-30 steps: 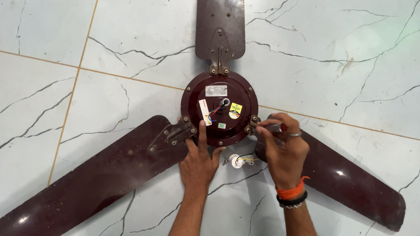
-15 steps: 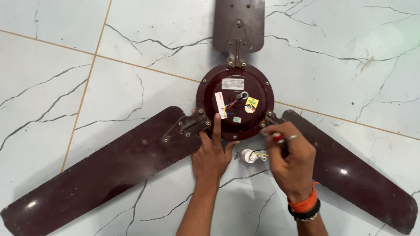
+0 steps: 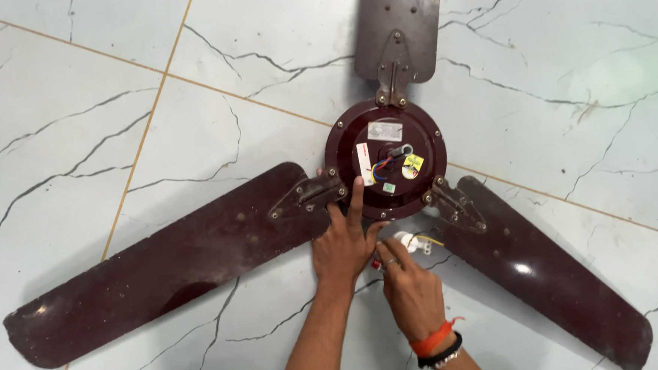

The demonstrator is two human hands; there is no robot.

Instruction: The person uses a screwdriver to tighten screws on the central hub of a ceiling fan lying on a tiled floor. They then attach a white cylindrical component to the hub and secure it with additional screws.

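The big dark red metal ceiling fan (image 3: 385, 162) lies flat on the white tile floor (image 3: 85, 120), looking heavy and stiff, best held by its round middle, where the open left hand (image 3: 345, 242) presses while the right hand (image 3: 413, 291) pinches a small white part (image 3: 408, 242).

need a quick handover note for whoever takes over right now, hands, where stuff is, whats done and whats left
Left hand: flat on the floor tile at the rim of the fan motor housing, index finger stretched onto it; holds nothing.
Right hand: fingers closed by a small red-handled tool, reaching for the small white part with yellow wires lying on the tile just below the housing.
Things: dark maroon ceiling fan lies flat on the marble floor, three blades screwed to the housing, coloured wires showing at its centre.
Done: blades mounted.
Left: white part lies loose, apart from the housing.
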